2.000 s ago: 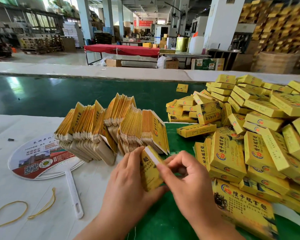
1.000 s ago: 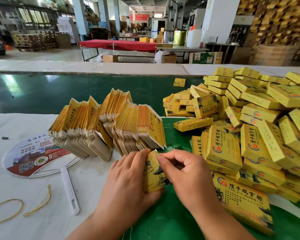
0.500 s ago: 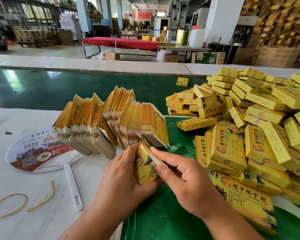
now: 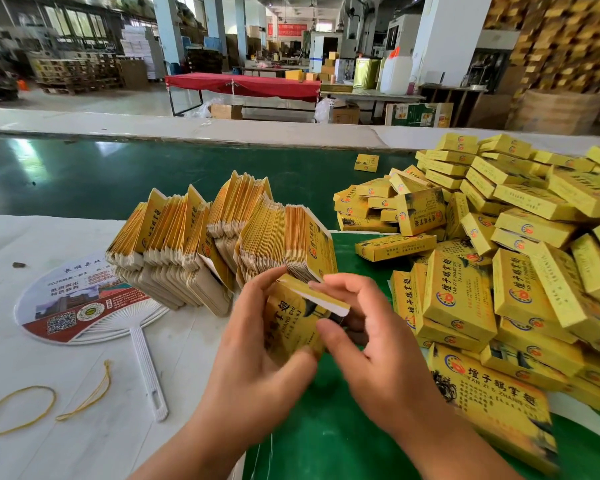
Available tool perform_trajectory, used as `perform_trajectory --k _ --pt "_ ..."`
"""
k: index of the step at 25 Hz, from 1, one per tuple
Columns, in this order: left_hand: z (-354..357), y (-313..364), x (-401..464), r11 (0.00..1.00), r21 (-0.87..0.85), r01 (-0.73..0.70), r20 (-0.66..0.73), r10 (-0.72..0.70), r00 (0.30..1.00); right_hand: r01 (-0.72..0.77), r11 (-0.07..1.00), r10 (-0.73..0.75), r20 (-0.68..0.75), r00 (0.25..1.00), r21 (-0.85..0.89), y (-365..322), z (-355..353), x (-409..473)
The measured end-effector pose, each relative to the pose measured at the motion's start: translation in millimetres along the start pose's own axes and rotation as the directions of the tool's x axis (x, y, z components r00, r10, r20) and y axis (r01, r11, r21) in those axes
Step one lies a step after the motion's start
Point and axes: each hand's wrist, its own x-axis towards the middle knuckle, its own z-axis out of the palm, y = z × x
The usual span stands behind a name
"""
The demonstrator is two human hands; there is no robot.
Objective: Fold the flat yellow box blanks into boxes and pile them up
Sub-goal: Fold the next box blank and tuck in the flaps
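1. Yellow box blank (image 4: pixel 293 323) sat half-formed between both hands, just in front of the fanned stack of flat blanks (image 4: pixel 222 233), over the edge where the white sheet (image 4: pixel 84 438) met the green mat (image 4: pixel 326 445).
2. Left hand (image 4: pixel 257 362) was wrapped around the blank's body, thumb on the printed face, likely to keep it squared while the end got closed.
3. Right hand (image 4: pixel 371 344) pinched the white-edged end flap (image 4: pixel 326 301) at the top, fingers on it, probably to tuck it in.
4. Stack of blanks stood on edge close to the hands, so the next one could be grabbed fast.
5. Finished boxes (image 4: pixel 499 258) lay in a loose heap to the right, near enough for a short drop-off.
6. Paper fan (image 4: pixel 80 303) and rubber bands (image 4: pixel 18 410) lay off to the left, apart from the work.
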Motion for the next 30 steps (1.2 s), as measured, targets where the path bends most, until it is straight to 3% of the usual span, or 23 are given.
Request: perform_trajectory --k 2,7,11,16,22,25,30 --pt "0.8 1.0 2.1 0.961 -0.268 0.064 -0.024 -0.073 0.997 0.013 1.000 -0.013 -0.006 1.000 -0.017 0.0 -2.9 1.7" --pt "8.0 3.5 5.8 0.926 -0.342 0.160 -0.100 -0.205 0.974 0.126 0.987 -0.119 0.079 0.990 -0.096 -3.3 2.9 0.8" --pt "3.6 1.9 6.3 0.894 -0.412 0.176 -0.080 -0.228 0.970 0.115 0.993 -0.116 0.096 0.989 0.020 -3.2 3.7 0.8" --pt "2.8 1.3 3.8 0.908 -0.396 0.139 -0.007 -0.154 0.988 0.012 0.990 -0.026 0.100 0.995 0.138 -4.1 0.5 -0.7" --pt "3.2 3.4 3.0 0.956 -0.260 0.135 -0.045 -0.152 0.987 0.075 0.995 -0.079 0.062 0.995 0.066 -6.5 3.4 -3.1" --pt "4.5 1.4 1.4 0.979 -0.177 0.105 -0.094 -0.123 0.988 0.163 0.986 -0.161 0.047 0.986 -0.030 -7.4 1.7 -1.0" --pt "4.4 -1.4 5.9 0.971 -0.221 0.095 -0.122 -0.124 0.985 0.275 0.926 -0.264 0.075 0.961 -0.260 -10.5 2.4 -0.8"
